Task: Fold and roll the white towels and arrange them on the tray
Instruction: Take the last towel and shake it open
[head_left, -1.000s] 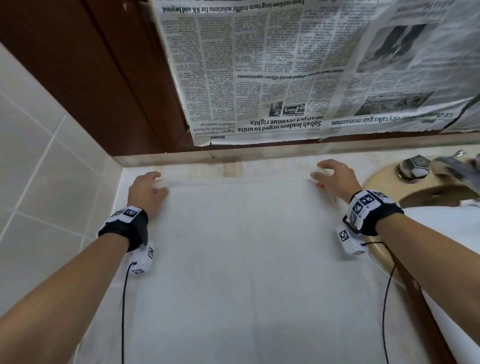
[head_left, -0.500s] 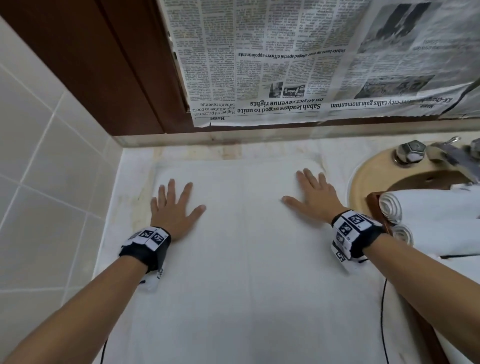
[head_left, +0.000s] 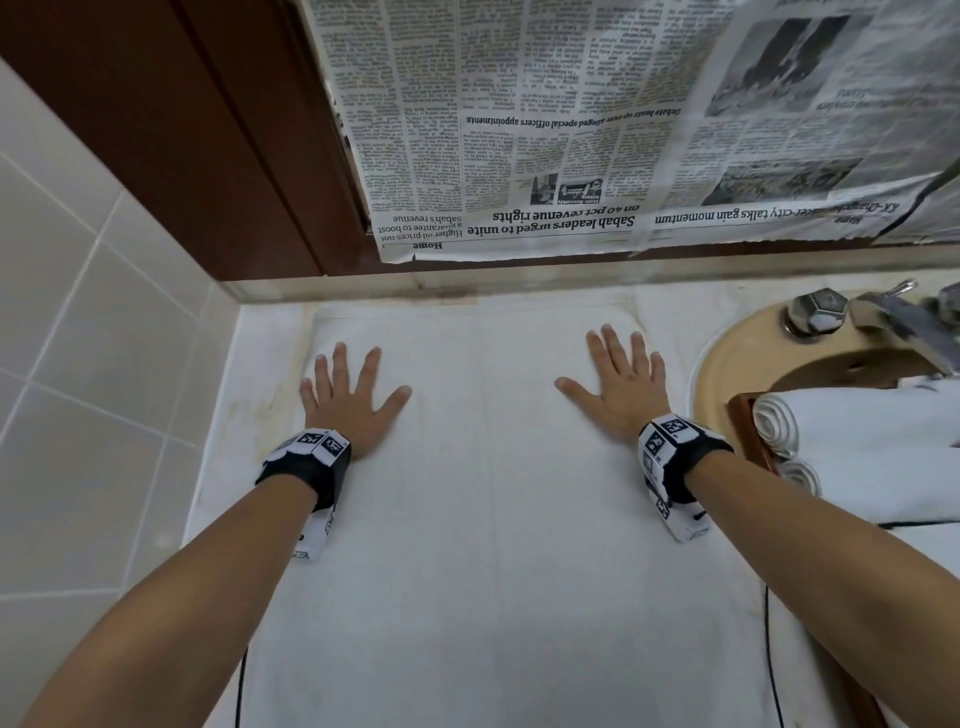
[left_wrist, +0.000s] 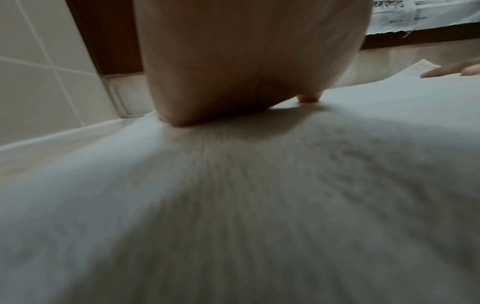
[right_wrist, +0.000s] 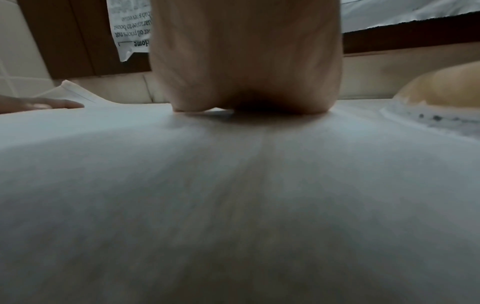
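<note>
Head cam has the white towel (head_left: 498, 519) spread flat on the counter (head_left: 270, 343), long axis running from me straight toward the back wall, far short edge sitting just shy of the backsplash. There's a faint crease down the middle along that same axis. My left hand (head_left: 349, 402) is flat on the far-left part of it, fingers straight and splayed, palm down, gripping nothing. My right hand (head_left: 621, 387) mirrors that on the far-right part, fingers spread and pointing at the wall, also just pressing.

Off to the right, the wooden tray (head_left: 748, 431) sits over the sink (head_left: 727, 364), with rolled towels (head_left: 852, 431) lying on it, spiral ends facing left toward the flat towel. How many rolls, I can't quite tell, two ends show at least. Faucet (head_left: 898, 317) is behind them. Newspaper (head_left: 597, 130) hangs upside down on the wall above.

Wrist cams are just the heels of both palms planted on terry cloth, blurry below.
</note>
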